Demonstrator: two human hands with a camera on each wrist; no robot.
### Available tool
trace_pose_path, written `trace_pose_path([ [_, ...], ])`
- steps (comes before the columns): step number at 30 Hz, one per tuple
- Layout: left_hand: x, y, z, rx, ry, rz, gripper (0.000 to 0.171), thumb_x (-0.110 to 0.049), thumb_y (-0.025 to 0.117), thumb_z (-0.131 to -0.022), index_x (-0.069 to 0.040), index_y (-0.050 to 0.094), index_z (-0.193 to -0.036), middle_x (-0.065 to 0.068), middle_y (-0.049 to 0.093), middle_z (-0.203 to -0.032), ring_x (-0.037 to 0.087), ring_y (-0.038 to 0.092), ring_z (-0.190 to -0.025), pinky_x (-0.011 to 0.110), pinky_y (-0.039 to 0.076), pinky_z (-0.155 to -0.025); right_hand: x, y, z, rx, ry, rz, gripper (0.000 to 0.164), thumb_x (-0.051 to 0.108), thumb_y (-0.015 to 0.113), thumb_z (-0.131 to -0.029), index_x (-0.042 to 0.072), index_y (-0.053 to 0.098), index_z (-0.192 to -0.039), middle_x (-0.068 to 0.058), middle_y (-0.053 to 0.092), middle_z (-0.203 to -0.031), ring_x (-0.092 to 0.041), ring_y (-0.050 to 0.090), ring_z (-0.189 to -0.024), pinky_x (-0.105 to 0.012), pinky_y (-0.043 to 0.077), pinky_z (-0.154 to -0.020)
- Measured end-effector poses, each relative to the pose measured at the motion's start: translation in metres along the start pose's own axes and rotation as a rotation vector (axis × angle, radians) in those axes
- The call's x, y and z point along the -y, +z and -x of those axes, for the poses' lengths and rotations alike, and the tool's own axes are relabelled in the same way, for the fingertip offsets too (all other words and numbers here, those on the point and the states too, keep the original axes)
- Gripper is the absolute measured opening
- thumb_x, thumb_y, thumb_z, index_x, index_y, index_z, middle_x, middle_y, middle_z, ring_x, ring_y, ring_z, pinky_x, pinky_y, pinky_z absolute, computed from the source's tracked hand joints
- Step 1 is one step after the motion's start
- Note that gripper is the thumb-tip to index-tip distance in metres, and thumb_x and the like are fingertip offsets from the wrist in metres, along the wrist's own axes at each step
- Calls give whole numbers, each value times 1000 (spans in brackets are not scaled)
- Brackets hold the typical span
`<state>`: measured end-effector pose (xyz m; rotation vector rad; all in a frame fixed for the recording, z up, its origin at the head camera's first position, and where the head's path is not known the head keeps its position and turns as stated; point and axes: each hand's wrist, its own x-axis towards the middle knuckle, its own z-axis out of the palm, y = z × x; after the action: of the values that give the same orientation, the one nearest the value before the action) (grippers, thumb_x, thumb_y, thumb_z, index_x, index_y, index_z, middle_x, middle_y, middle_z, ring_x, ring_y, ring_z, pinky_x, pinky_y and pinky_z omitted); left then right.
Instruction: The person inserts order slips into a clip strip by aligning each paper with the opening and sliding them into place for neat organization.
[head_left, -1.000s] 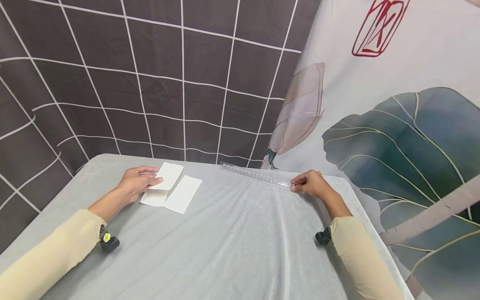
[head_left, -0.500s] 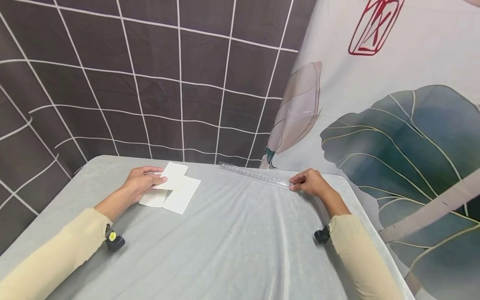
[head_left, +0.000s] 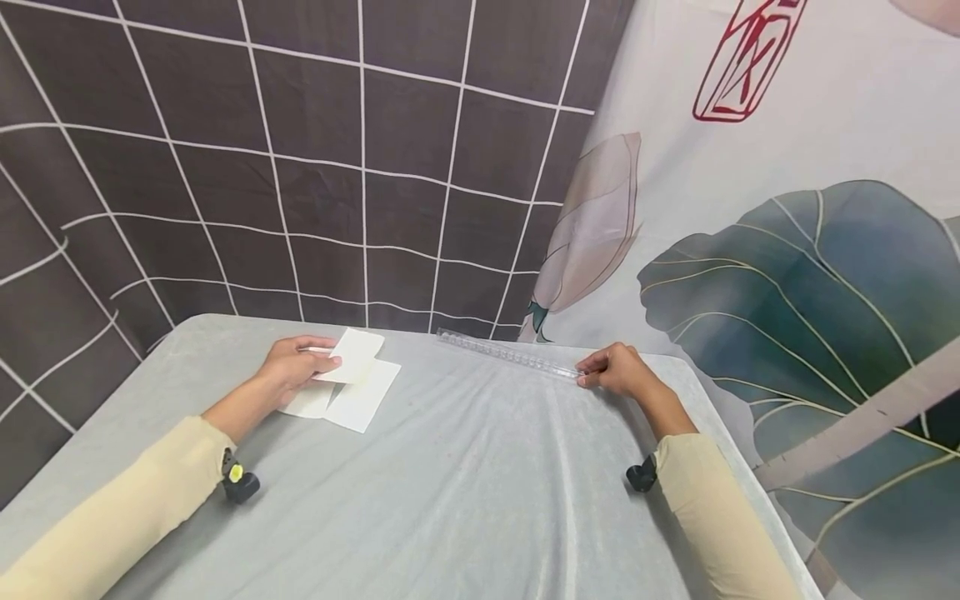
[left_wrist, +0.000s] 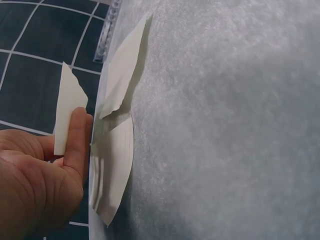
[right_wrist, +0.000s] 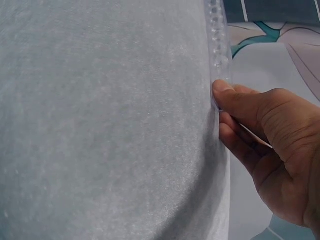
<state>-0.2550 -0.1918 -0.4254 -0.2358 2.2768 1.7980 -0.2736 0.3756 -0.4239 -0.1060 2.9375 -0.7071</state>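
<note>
My left hand (head_left: 292, 367) pinches a small white piece of paper (head_left: 355, 353) between thumb and fingers, raised over other paper. Beneath it, on the cloth, lie a flat white sheet (head_left: 365, 400) and a second white paper (left_wrist: 116, 165) partly covered by the hand; in the left wrist view this one shows several layered edges. At the right, my right hand (head_left: 618, 369) pinches the near end of a clear plastic ruler-like strip (head_left: 510, 354) with a row of round shapes along it. The strip runs back and left along the table's far side.
A pale grey cloth covers the table (head_left: 450, 500). Behind it hangs a dark curtain with a white grid (head_left: 315, 192), and to the right a white curtain with large leaf prints (head_left: 787, 292). Dark wrist cameras sit at both cuffs.
My left hand has moved slightly right with the held paper, which now overlaps the flat sheet in view. The right hand and the clear strip stay nearly in place.
</note>
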Motion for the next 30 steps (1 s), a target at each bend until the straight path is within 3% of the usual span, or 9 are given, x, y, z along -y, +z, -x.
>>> trace_pose_path([
  [3, -1, 1, 0, 2, -8, -1, 62, -6, 74, -107, 7, 50, -163, 6, 70, -122, -1, 69, -89, 16, 66, -84, 0, 0, 0, 5, 0, 10, 27, 20, 92, -96, 8, 89, -119, -12, 88, -116, -23, 78, -103, -33, 61, -83],
  [11, -6, 6, 1, -4, -16, 14, 63, -3, 72, -107, 5, 48, -165, 12, 67, -132, 1, 68, -92, 20, 67, -86, 1, -2, 1, 11, -2, 3, 27, 20, 92, -95, 7, 88, -119, -13, 88, -116, -24, 78, -102, -31, 59, -82],
  [18, -10, 16, 1, -6, -21, 29, 61, -1, 73, -106, 6, 51, -163, 8, 72, -124, 3, 69, -94, 26, 69, -92, 4, -3, 0, 13, 9, 3, 27, 19, 91, -96, 7, 88, -120, -14, 87, -118, -25, 78, -104, -32, 61, -84],
  [23, -13, 29, -2, 7, -21, 28, 59, -2, 72, -107, 5, 51, -162, 20, 69, -142, 12, 71, -107, 44, 65, -115, 4, -5, 1, 21, 7, 7, 27, 18, 90, -96, 6, 88, -121, -15, 87, -119, -27, 78, -105, -37, 62, -88],
  [30, -13, 49, -7, 10, -24, 26, 57, -2, 73, -106, 4, 55, -160, 29, 66, -152, 37, 72, -133, 54, 57, -126, 4, -2, 1, 25, 8, -10, 27, 16, 91, -95, 5, 88, -120, -15, 87, -117, -24, 76, -101, -31, 58, -82],
])
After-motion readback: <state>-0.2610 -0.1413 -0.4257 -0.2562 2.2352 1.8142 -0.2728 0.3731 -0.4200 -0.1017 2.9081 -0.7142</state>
